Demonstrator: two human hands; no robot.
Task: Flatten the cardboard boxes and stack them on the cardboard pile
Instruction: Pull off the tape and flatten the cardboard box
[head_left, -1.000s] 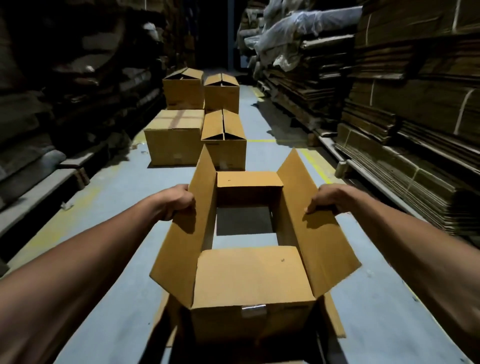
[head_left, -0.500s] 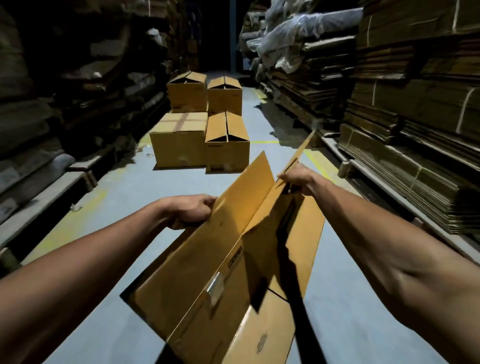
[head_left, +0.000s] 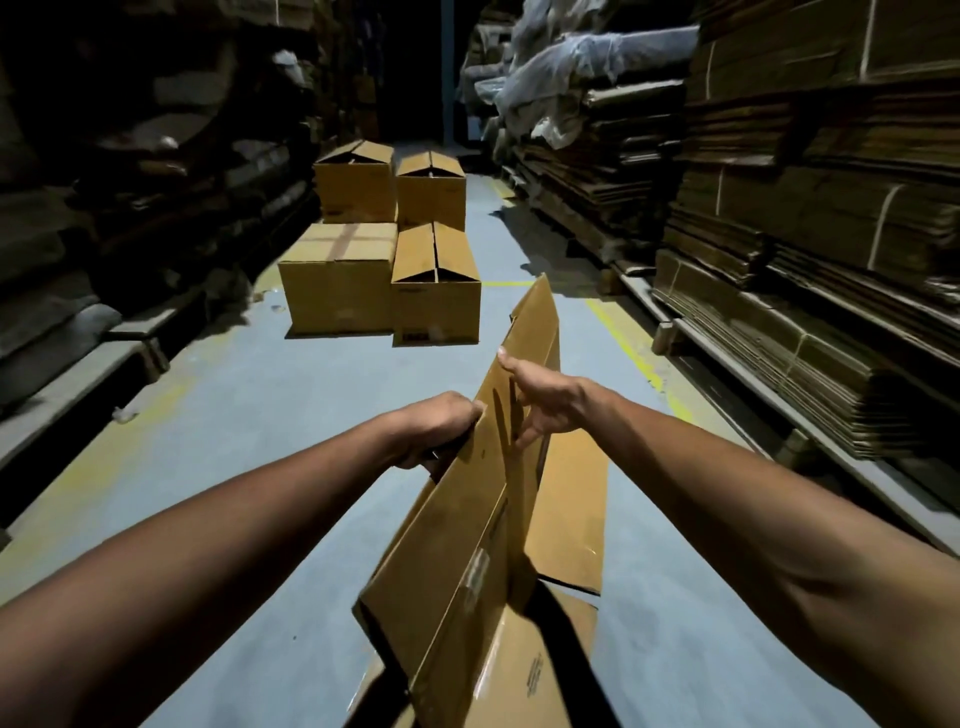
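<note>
A brown cardboard box (head_left: 457, 545), collapsed nearly flat, stands on edge in front of me, tilted up to the right. My left hand (head_left: 441, 431) grips its left edge. My right hand (head_left: 540, 400) presses on its upper right side with fingers spread across the panel. A loose flap (head_left: 571, 509) hangs to the right. Under it, at the bottom of the view, lies flat cardboard (head_left: 524, 670) with printed text. Several standing boxes (head_left: 379, 280) wait further down the aisle, some with flaps ajar, one taped.
The grey-blue floor (head_left: 270, 426) has yellow lines. Tall stacks of flattened cardboard (head_left: 810, 234) line racks on the right, with plastic-wrapped bundles (head_left: 566, 67) above. Dark shelves of cardboard (head_left: 130, 182) line the left.
The open box has been squashed sideways from a square tube into a nearly flat sheet. Both hands have come close together on its upper edge.
</note>
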